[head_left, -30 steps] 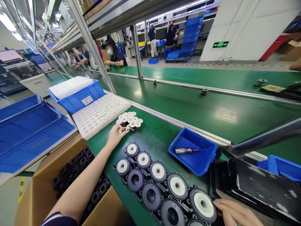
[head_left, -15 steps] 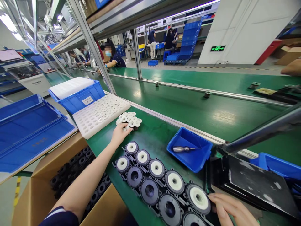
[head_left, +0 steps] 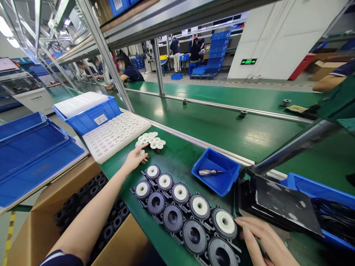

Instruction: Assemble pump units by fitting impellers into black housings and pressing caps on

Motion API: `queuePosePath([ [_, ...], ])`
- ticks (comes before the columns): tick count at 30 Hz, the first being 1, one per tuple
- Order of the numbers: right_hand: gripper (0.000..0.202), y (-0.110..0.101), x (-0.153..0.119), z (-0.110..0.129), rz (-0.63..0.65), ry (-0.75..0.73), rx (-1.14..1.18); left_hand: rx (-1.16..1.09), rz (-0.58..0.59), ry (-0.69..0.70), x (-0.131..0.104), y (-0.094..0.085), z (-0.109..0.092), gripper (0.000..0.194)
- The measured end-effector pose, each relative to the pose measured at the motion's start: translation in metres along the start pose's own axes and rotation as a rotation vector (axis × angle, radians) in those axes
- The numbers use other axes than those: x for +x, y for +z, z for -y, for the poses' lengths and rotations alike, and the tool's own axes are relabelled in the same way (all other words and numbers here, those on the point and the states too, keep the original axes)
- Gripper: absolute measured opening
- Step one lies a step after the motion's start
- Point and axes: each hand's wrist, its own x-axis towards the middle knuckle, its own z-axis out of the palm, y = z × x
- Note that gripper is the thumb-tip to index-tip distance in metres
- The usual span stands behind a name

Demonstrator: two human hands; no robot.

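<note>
My left hand (head_left: 135, 158) has its fingers closed round a small white-topped part (head_left: 142, 153), beside a cluster of white-topped parts (head_left: 151, 138) on the green bench. Two rows of round black housings (head_left: 173, 218) stand below it; the far row and the leftmost one of the near row carry white rings (head_left: 180, 192), while others show dark centres. At the right end of the rows, my right hand (head_left: 257, 236) rests its fingertips against the edge of the last ringed housing (head_left: 225, 221). Its fingers are bent, and nothing clear shows between them.
A white foam tray (head_left: 116, 135) and a blue crate (head_left: 97, 114) are at the left. A blue bin (head_left: 216, 171) holds a screwdriver. A black box (head_left: 285, 207) stands right, a carton (head_left: 36, 221) of black parts lower left. A metal post crosses the right side.
My left hand has drawn slightly left and down from the cluster, with a white-topped part in its fingers. My right hand stays at the last housing. The whole view has shifted a little.
</note>
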Motion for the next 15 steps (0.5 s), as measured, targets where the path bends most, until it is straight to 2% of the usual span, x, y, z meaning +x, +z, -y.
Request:
queuePosePath([
  [4, 0.016, 0.001, -0.003, 0.0, -0.013, 0.014, 0.011, -0.195, -0.105, -0.065, -0.021, -0.01, -0.017, 0.046],
  [6, 0.016, 0.001, -0.003, 0.0, -0.022, 0.021, 0.017, -0.282, -0.112, -0.095, -0.037, -0.013, -0.031, 0.038],
  [12, 0.015, 0.003, 0.0, 0.002, -0.035, 0.023, 0.024, -0.431, 0.063, -0.2, -0.103, -0.004, -0.086, 0.037],
  [15, 0.014, 0.003, 0.0, 0.003, -0.047, 0.009, 0.04, -0.551, 0.15, -0.278, -0.131, 0.006, -0.102, 0.033],
])
